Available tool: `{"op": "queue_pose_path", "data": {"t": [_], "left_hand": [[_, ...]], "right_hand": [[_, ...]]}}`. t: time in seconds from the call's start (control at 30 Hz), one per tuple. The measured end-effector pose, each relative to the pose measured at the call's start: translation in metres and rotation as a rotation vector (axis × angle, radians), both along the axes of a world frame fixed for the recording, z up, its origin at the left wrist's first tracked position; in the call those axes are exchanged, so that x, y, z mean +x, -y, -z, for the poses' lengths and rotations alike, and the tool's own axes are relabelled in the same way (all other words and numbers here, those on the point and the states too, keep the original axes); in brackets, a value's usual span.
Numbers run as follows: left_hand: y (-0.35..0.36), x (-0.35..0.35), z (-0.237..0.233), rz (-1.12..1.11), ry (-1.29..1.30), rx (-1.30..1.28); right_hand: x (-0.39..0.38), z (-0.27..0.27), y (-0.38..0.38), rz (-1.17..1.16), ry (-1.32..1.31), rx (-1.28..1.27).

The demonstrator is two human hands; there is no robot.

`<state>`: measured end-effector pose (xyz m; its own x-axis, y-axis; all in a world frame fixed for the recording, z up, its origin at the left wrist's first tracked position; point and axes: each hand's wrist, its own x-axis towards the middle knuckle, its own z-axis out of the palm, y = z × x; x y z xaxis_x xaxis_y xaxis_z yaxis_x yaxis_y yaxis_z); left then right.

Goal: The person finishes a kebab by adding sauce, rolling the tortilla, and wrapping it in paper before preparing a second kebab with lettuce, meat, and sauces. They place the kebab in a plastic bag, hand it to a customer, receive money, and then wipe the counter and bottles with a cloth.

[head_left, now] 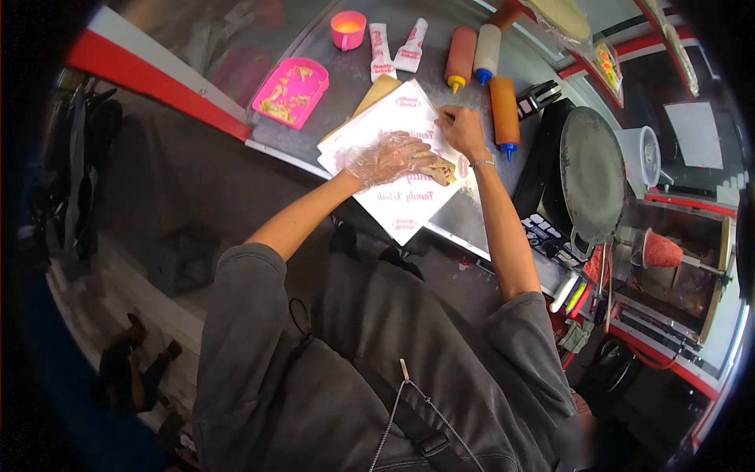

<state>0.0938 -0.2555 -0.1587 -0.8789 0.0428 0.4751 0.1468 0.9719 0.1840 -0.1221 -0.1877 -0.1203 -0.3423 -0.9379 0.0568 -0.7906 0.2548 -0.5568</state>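
Observation:
My left hand, in a clear plastic glove, lies over a rolled kebab wrap with its fingers closed round it. Only the wrap's filled right end shows; the rest is under the hand. Beneath it is a stack of white wrapping paper with red "Family Kebab" print, its near corner reaching past the counter's front edge. My bare right hand, with a bracelet at the wrist, pinches the paper's upper right edge. A brown board or sheet sticks out from under the paper.
On the metal counter stand a pink tray with food scraps, a pink cup, two wrapped rolls, and red, white and orange squeeze bottles. At right are a round griddle and a vertical meat spit.

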Motion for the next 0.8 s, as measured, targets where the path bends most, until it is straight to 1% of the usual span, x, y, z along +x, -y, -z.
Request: {"op": "queue_pose_path", "data": {"t": [0.03,0.1,0.13,0.2,0.23,0.27,0.3,0.33,0.37,0.4,0.43,0.47,0.5,0.57,0.6,0.63,0.7,0.73,0.77,0.8], "left_hand": [[-0.008,0.006,0.000,-0.010,0.007,0.004],[-0.026,0.022,-0.002,-0.115,0.061,0.063],[-0.034,0.032,-0.001,-0.130,0.065,0.063],[-0.049,0.050,0.000,-0.228,0.000,0.010],[-0.057,0.058,-0.001,-0.242,0.004,0.010],[-0.063,0.063,-0.002,-0.278,-0.022,0.020],[-0.071,0.068,-0.003,-0.314,-0.047,0.031],[-0.078,0.071,-0.011,-0.307,-0.036,0.087],[-0.082,0.073,-0.013,-0.316,-0.037,0.086],[-0.085,0.075,-0.014,-0.307,-0.019,0.094],[-0.085,0.077,-0.016,-0.300,-0.001,0.099],[-0.085,0.079,-0.018,-0.309,0.017,0.114],[-0.084,0.079,-0.017,-0.314,0.016,0.109],[-0.076,0.075,-0.016,-0.325,0.086,0.163],[-0.069,0.072,-0.011,-0.304,0.135,0.182],[-0.065,0.070,-0.011,-0.306,0.131,0.179],[-0.060,0.068,-0.013,-0.273,0.177,0.384],[-0.061,0.069,-0.015,-0.274,0.174,0.382],[-0.061,0.070,-0.016,-0.285,0.182,0.444],[-0.063,0.072,-0.018,-0.295,0.191,0.507]], "right_hand": [[0.003,0.000,-0.005,-0.010,0.007,0.004],[0.012,-0.002,-0.018,0.055,-0.131,-0.178],[0.022,-0.005,-0.031,0.046,-0.248,-0.352],[0.057,-0.020,-0.078,-0.024,-0.274,-0.293],[0.079,-0.027,-0.109,-0.162,-0.079,-0.299],[0.102,-0.040,-0.133,-0.365,0.186,-0.243],[0.116,-0.029,-0.149,-0.538,0.154,-0.253],[0.133,-0.042,-0.161,-0.509,-0.007,-0.162],[0.132,-0.032,-0.166,-0.518,-0.007,-0.163],[0.130,-0.012,-0.172,-0.517,-0.065,-0.185],[0.129,-0.005,-0.172,-0.517,-0.123,-0.211],[0.126,0.001,-0.171,-0.509,-0.093,-0.277],[0.124,0.002,-0.169,-0.513,-0.093,-0.282],[0.119,0.003,-0.163,-0.442,-0.013,-0.347],[0.119,-0.009,-0.155,-0.400,-0.007,-0.387],[0.117,-0.014,-0.151,-0.403,-0.011,-0.390],[0.110,-0.020,-0.143,-0.296,0.429,-0.123],[0.107,-0.011,-0.140,-0.156,0.526,-0.076],[0.106,-0.008,-0.140,-0.158,0.523,-0.080],[0.109,-0.011,-0.143,-0.097,0.561,-0.094]]}}
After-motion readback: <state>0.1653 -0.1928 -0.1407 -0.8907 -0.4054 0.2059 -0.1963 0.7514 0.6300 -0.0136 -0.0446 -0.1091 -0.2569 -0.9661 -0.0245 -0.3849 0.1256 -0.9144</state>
